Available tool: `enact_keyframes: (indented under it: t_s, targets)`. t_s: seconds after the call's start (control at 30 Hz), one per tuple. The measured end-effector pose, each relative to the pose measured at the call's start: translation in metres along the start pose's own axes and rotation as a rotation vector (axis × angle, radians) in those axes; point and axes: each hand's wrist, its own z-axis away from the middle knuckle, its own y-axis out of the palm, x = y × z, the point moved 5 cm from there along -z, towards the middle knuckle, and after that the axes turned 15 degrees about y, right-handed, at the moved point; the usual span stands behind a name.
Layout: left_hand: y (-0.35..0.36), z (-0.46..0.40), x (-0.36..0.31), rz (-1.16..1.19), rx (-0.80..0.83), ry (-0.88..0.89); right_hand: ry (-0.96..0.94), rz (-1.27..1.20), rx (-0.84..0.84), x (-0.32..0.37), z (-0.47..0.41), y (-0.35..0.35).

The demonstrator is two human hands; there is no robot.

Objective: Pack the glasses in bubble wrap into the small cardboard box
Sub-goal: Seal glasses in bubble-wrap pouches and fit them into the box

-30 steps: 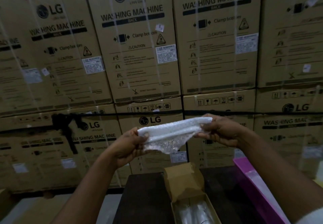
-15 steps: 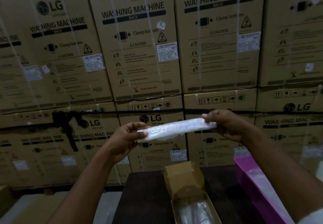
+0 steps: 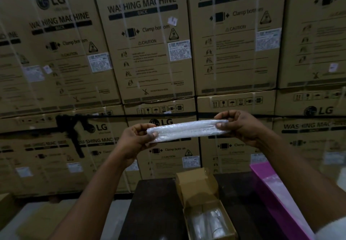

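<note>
1. Head view: a long, flat, folded strip of clear bubble wrap [image 3: 187,130] is held up at chest height, well above the dark tabletop [image 3: 155,211].
2. Left hand [image 3: 134,142] is pinched shut on the strip's left end, thumb over the front; right hand [image 3: 241,127] is pinched shut on its right end, fingers curled over the top edge.
3. Long axis of the strip runs left to right, rising slightly toward the right hand.
4. Below and slightly right of the strip's middle sits a small open brown cardboard box [image 3: 189,219], its flap [image 3: 196,185] standing up at the far end. Its long axis runs away from the person, crosswise to the strip.
5. Inside the box lie clear wrapped shapes, probably glasses [image 3: 209,223]; dim light hides how many.
6. My guess: the strip must turn and come down to line up with the box.
</note>
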Motion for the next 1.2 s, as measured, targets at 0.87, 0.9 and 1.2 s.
enact_keyframes:
  t_s: [0.87, 0.9, 1.2]
  targets:
    - [0.037, -0.030, -0.074, -0.132, 0.148, 0.259, -0.159, 0.452, 0.269, 0.021, 0.024, 0.066]
    - [0.039, -0.031, -0.072, -0.126, 0.139, 0.252, -0.155, 0.390, 0.295, 0.020, 0.026, 0.067]
    - [0.056, -0.023, -0.026, -0.054, 0.200, 0.070, -0.402, 0.093, 0.265, 0.020, 0.037, 0.075]
